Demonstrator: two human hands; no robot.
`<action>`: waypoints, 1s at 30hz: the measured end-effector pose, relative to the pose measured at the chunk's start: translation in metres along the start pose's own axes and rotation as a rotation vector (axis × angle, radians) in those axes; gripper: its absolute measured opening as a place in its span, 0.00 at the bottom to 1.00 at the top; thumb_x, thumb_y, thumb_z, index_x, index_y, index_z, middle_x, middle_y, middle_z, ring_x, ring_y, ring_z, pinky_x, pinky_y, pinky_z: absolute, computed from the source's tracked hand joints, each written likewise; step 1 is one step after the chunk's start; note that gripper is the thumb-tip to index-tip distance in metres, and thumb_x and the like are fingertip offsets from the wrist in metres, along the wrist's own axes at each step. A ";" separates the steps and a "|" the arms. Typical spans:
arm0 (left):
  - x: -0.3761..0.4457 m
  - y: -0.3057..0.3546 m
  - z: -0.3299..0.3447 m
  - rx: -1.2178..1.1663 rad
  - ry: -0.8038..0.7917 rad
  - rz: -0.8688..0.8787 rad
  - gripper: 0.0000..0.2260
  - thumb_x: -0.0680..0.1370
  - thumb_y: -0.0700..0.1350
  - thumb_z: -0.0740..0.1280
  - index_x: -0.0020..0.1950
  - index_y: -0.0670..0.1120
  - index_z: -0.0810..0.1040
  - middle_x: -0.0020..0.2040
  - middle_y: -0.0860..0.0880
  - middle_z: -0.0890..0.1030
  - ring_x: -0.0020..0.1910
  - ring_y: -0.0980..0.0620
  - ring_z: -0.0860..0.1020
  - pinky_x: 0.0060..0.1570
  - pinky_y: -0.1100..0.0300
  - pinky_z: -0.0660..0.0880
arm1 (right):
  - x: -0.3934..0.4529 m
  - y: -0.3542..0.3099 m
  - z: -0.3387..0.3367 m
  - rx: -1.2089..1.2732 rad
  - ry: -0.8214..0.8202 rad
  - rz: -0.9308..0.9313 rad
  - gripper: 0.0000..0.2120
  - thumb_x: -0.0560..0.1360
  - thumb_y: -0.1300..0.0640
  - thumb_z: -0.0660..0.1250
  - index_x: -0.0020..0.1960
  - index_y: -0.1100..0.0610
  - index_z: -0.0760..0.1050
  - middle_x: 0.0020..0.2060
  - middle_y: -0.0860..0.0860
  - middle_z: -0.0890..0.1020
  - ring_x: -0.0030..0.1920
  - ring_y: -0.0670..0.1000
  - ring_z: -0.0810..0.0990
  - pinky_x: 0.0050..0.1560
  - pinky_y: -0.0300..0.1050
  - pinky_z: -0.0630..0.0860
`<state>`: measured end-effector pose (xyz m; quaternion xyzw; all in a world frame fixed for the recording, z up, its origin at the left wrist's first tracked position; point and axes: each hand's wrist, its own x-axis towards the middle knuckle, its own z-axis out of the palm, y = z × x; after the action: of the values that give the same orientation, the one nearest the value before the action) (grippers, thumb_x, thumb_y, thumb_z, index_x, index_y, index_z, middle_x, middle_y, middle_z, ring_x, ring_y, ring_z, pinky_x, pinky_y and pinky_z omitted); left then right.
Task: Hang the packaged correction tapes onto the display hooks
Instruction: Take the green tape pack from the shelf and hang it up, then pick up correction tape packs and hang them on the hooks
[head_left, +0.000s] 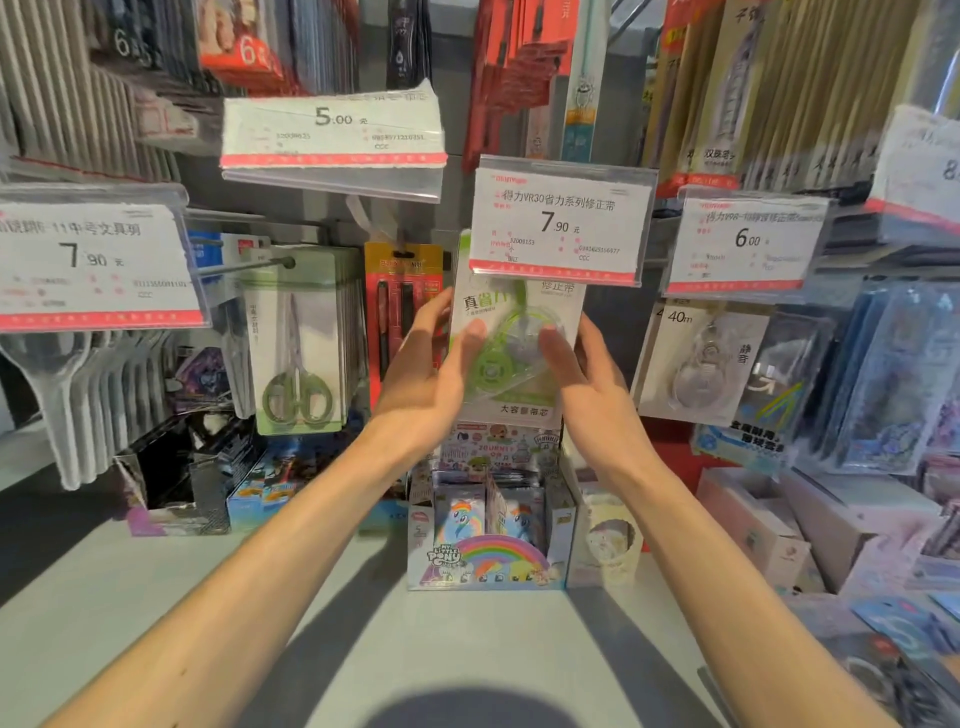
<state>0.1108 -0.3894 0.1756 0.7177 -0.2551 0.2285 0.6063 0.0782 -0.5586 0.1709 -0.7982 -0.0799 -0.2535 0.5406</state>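
Now both hands, left (426, 364) and right (582, 364), hold a green correction tape pack (511, 348) by its side edges, thumbs on its front, upright just under the 7.90 price tag (558, 223), between a red pen pack (402, 306) and a clear tape pack (696, 358).

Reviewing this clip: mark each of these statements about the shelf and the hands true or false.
1. Both hands hold the green correction tape pack. True: left hand and right hand grip its sides.
2. The price tag above the pack reads 5.00. False: it reads 7.90.
3. Green-handled scissors hang left of the pack. True.
4. The rainbow pony box hangs from a hook. False: it stands on the shelf below.
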 end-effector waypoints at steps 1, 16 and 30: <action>0.001 0.001 0.000 0.009 0.003 0.004 0.25 0.83 0.58 0.63 0.78 0.50 0.65 0.72 0.50 0.77 0.70 0.52 0.75 0.69 0.56 0.71 | 0.001 0.001 0.000 -0.010 -0.001 0.006 0.36 0.74 0.21 0.51 0.79 0.30 0.52 0.81 0.42 0.65 0.82 0.54 0.60 0.79 0.69 0.52; -0.007 -0.001 -0.011 -0.017 -0.059 0.021 0.15 0.85 0.43 0.62 0.73 0.47 0.69 0.54 0.69 0.84 0.57 0.68 0.81 0.52 0.77 0.74 | -0.005 -0.001 -0.003 0.175 -0.006 -0.065 0.31 0.78 0.37 0.68 0.78 0.45 0.66 0.68 0.41 0.79 0.66 0.38 0.78 0.53 0.23 0.74; -0.072 -0.020 -0.056 -0.050 0.005 -0.128 0.05 0.81 0.44 0.70 0.55 0.53 0.80 0.51 0.54 0.86 0.48 0.56 0.85 0.44 0.63 0.80 | -0.078 0.045 -0.032 0.304 0.165 0.141 0.06 0.81 0.53 0.69 0.57 0.53 0.79 0.47 0.52 0.89 0.46 0.52 0.89 0.52 0.50 0.85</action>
<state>0.0675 -0.3247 0.1235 0.7167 -0.2125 0.1848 0.6380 0.0195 -0.5944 0.1045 -0.6873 -0.0166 -0.2648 0.6762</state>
